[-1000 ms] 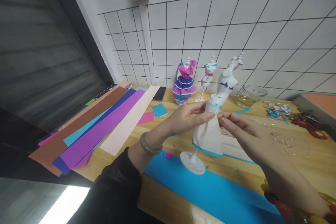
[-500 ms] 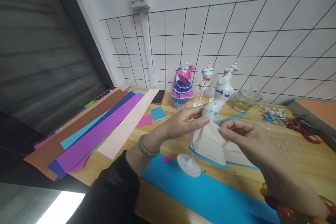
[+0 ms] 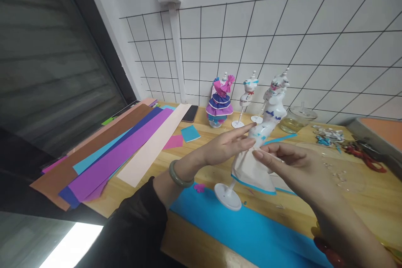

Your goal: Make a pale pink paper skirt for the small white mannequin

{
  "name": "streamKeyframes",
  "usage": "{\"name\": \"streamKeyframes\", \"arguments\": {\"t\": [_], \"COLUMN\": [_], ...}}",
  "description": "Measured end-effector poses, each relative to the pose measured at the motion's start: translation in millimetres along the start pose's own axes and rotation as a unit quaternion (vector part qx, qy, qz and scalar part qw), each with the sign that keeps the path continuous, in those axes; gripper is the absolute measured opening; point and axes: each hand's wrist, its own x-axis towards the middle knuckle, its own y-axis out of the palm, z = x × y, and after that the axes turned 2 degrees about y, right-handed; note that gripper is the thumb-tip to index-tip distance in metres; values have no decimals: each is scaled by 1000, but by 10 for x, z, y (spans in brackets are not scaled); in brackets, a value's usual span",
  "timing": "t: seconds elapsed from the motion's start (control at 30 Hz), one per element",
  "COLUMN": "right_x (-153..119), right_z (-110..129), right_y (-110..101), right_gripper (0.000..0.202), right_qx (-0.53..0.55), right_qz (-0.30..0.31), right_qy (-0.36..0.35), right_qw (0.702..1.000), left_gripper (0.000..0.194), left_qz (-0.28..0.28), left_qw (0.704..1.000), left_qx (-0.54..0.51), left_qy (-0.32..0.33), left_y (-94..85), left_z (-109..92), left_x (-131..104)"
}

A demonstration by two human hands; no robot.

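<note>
A small white dress-form mannequin (image 3: 274, 120) leans to the right on its round stand (image 3: 228, 196). Around its lower body hangs a cream paper skirt (image 3: 251, 169) with a blue hem. My left hand (image 3: 229, 144), wearing a jade bangle, grips the waist; its thumb lies on the skirt's top edge and some fingertips are hidden behind the form. My right hand (image 3: 289, 161) pinches the skirt's gathered top between thumb and forefinger. Under the stand lies a blue paper strip (image 3: 238, 230), with a pink paper flower (image 3: 199, 187) on it.
Long coloured paper strips (image 3: 119, 155) cover the table's left side. Behind stand a mannequin in a ruffled dress (image 3: 220, 102) and a smaller mannequin (image 3: 248, 96). At right are a glass teapot (image 3: 297, 119), red-handled scissors (image 3: 367, 160) and a grey-edged tray (image 3: 361, 127).
The mannequin and skirt have shifted slightly right in view. My left forefinger is now stretched out further along the waist. My right thumb has moved left along the skirt's top, close to my left thumb.
</note>
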Motion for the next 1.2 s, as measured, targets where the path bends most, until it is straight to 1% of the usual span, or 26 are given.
{"name": "streamKeyframes", "arguments": {"t": [0.1, 0.17, 0.2, 0.33, 0.5, 0.6, 0.7, 0.77, 0.9, 1.0, 1.1, 1.2], "right_x": [5, 10, 13, 11, -2, -12, -30, -43, -55, -47, -34, -26], "right_z": [-12, -16, -16, -14, -32, -6, 46, 67, 58, 42, 36, 31], "right_y": [-6, -5, -3, 7, -3, -15, -33, -52, -93, -106, -108, -112], "right_gripper": [33, 33, 33, 33, 35, 36, 37, 36, 32, 29, 26, 26], "right_qx": [-13, -7, -4, -15, -19, -47, -91, -101, -74, -57, -52, -49], "right_qz": [0, 2, 5, 10, 15, -19, -54, -44, 17, 50, 55, 39], "right_qy": [-11, -19, -20, -12, 2, 0, -18, -37, -78, -88, -94, -87], "right_qw": [1000, 1000, 1000, 1000, 1000, 999, 994, 993, 994, 993, 993, 994], "left_gripper": [71, 79, 79, 73, 67, 66, 68, 69, 69, 67, 67, 70], "left_qz": [6, 14, 16, 26, 45, 41, 34, 26, 19, 15, 24, 22], "left_qw": [1000, 1000, 1000, 999, 994, 994, 996, 995, 994, 992, 991, 990], "left_qx": [-24, -22, -19, -36, -95, -98, -88, -91, -112, -124, -133, -136], "left_qy": [-9, -15, -17, -8, 11, 15, 7, 4, 1, 0, 2, -1], "left_y": [2, -5, -9, -24, -15, -8, -6, -6, -2, 6, 10, 12], "left_z": [44, 76, 90, 134, 173, 173, 156, 150, 165, 183, 186, 177], "left_x": [13, 17, 19, 32, 52, 53, 49, 47, 57, 65, 61, 45]}}
